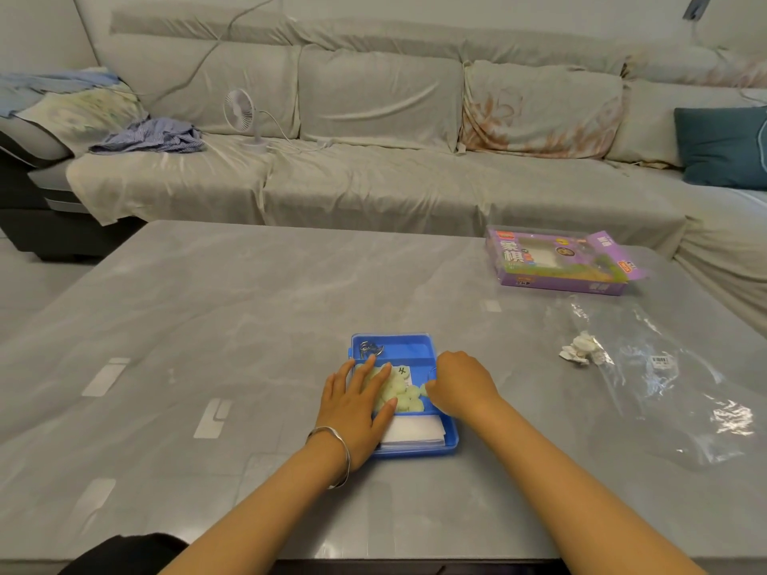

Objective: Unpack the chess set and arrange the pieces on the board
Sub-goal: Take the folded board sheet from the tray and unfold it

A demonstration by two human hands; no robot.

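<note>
At the tabletop's (207,325) centre, toward its front edge, your left hand (357,402) lies flat, fingers straight, on a heap of pale round chess pieces (404,394) in a blue tray (415,451). A folded white sheet (415,431), likely the board, fills the tray's near end. Your right hand (460,385) sits at the tray's right rim, fingers curled under; whether they grip anything, I cannot tell. The pieces look light, hard, slippery: pinch each by its edge.

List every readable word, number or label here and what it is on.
"象棋": big print on the purple box.
Remaining box print: too small to read.
Handwritten mark on the white slip in the blue tray: perhaps "4", unclear.
Sticker on the clear plastic bag: too blurred to read.
</note>
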